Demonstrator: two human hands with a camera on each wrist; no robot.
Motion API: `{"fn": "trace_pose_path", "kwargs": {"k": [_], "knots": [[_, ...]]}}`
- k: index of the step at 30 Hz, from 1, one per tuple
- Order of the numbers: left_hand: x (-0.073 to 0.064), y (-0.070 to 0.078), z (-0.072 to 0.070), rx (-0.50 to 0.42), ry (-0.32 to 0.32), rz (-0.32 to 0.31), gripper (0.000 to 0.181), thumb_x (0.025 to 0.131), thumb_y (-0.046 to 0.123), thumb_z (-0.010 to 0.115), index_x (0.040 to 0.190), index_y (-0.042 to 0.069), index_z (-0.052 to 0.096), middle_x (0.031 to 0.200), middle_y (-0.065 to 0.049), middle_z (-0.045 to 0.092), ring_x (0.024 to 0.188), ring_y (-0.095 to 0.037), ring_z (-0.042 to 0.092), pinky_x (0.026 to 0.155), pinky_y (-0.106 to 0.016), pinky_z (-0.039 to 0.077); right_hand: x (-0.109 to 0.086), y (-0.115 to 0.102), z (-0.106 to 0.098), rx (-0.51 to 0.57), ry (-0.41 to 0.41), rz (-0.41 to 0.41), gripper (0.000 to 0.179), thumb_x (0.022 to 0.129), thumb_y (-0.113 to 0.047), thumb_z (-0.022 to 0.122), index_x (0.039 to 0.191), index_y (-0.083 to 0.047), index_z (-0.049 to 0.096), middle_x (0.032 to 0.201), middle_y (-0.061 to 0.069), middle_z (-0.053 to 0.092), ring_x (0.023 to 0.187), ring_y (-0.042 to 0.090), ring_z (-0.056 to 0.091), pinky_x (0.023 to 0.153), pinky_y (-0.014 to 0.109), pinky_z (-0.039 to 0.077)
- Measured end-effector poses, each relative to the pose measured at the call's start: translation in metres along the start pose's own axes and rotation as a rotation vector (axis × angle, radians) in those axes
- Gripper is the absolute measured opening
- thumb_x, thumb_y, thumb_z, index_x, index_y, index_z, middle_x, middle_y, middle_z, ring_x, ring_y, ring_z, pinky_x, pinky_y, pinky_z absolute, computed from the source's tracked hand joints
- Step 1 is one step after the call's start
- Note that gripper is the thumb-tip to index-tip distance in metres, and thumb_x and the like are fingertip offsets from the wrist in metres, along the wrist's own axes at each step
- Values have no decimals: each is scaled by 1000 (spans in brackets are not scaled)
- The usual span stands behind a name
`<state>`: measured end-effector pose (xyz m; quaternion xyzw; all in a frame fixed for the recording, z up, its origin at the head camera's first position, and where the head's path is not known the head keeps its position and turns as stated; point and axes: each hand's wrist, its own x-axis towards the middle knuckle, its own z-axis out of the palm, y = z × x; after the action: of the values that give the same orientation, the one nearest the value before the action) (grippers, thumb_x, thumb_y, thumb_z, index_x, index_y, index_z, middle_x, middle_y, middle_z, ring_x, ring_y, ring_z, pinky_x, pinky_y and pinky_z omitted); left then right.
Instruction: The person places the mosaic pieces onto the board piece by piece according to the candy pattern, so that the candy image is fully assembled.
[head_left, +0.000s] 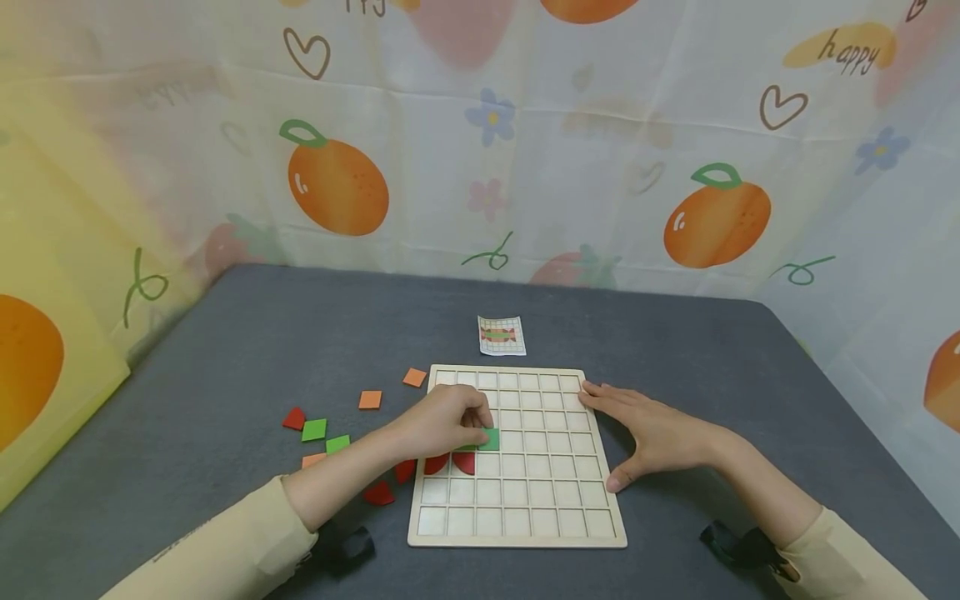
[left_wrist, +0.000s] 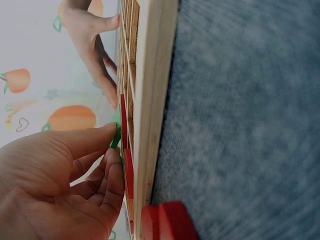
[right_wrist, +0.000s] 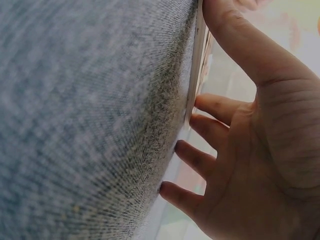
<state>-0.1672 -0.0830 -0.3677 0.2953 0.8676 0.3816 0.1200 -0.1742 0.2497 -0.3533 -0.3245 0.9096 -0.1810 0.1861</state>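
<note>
A pale wooden grid board lies on the table, divided into small square cells. Over its left half, my left hand pinches a green square tile between thumb and fingertips. In the left wrist view that green tile is tilted, close over the board. Red curved-edge tiles sit in cells just below it, and part of another green tile shows beneath the fingers. My right hand rests along the board's right edge, fingers spread and thumb lower down, touching the rim.
Left of the board lie loose tiles: orange squares, green squares and red pieces. A small printed card with a coloured grid pattern lies beyond the board. A fruit-patterned curtain hangs behind the dark table.
</note>
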Motion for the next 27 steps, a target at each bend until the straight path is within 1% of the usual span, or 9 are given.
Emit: {"fn": "trace_pose_path", "kwargs": {"k": [4, 10, 18, 21, 22, 27], "knots": [[0, 0, 0, -2, 2, 4, 4, 85, 8, 75, 87, 9, 73, 80, -1, 69, 68, -1, 56, 66, -17, 49, 0, 1, 0, -2, 0, 1, 118, 66, -64, 80, 157, -10, 26, 167, 13, 17, 152, 44, 18, 115, 69, 19], [1, -1, 1, -2, 18, -7, 4, 82, 7, 77, 84, 9, 73, 78, -1, 70, 66, -2, 56, 64, -18, 48, 0, 1, 1, -7, 0, 3, 119, 66, -64, 80, 157, -10, 26, 167, 13, 17, 152, 44, 18, 115, 69, 20], [-1, 1, 0, -3, 15, -1, 5, 83, 7, 76, 87, 8, 73, 78, 0, 69, 69, -2, 57, 66, -18, 49, 0, 2, 1, -12, 0, 2, 118, 67, -64, 80, 157, -11, 25, 167, 12, 16, 152, 44, 18, 113, 70, 21], [-2, 3, -3, 7, 11, -2, 6, 84, 8, 76, 88, 10, 73, 79, 2, 69, 71, -3, 57, 68, -18, 49, 0, 3, 1, -11, 1, -2, 118, 67, -64, 80, 157, -11, 25, 167, 11, 15, 152, 44, 18, 113, 70, 21], [-3, 3, -5, 18, 12, 7, 6, 84, 8, 76, 89, 10, 72, 79, 2, 69, 71, -3, 57, 68, -18, 49, 0, 3, 1, -9, 1, -3, 118, 67, -64, 80, 157, -11, 25, 167, 11, 15, 152, 44, 18, 113, 70, 21], [-6, 2, -17, 36, 29, 11, 6, 85, 10, 73, 91, 12, 72, 83, 3, 68, 75, -4, 58, 71, -19, 50, 0, 2, 1, 0, 1, -1, 118, 67, -65, 79, 157, -11, 24, 167, 11, 15, 152, 43, 17, 113, 70, 21]]}}
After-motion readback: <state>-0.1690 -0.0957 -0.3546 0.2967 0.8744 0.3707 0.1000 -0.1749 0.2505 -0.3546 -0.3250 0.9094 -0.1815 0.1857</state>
